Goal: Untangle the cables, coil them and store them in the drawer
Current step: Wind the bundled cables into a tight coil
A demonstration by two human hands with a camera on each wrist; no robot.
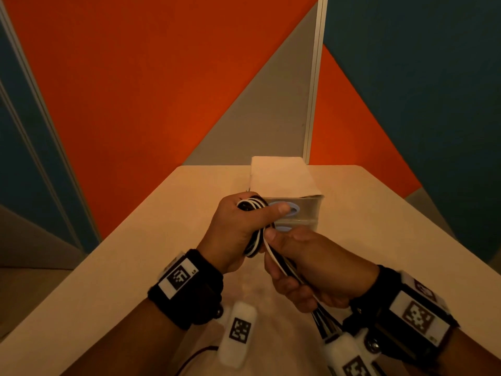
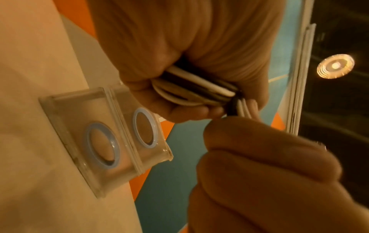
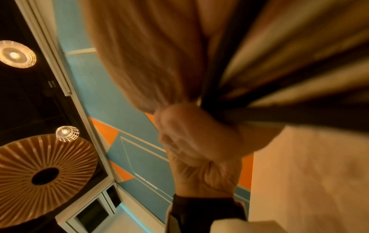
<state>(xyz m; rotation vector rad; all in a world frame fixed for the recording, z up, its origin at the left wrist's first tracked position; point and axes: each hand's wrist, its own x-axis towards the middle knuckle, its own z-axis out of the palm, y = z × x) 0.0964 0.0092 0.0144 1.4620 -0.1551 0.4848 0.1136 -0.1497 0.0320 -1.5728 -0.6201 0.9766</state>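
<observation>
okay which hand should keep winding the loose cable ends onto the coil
Right. The left hand already grips the coil, while the right hand holds the loose strands trailing from it, free to wrap them.

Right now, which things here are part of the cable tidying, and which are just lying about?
Part of the job:
- black and white cables, coil held by left hand, strands gripped by right hand
- clear drawer unit, both drawers closed

Just lying about:
- table
- thin dark cord at table's near edge
</observation>
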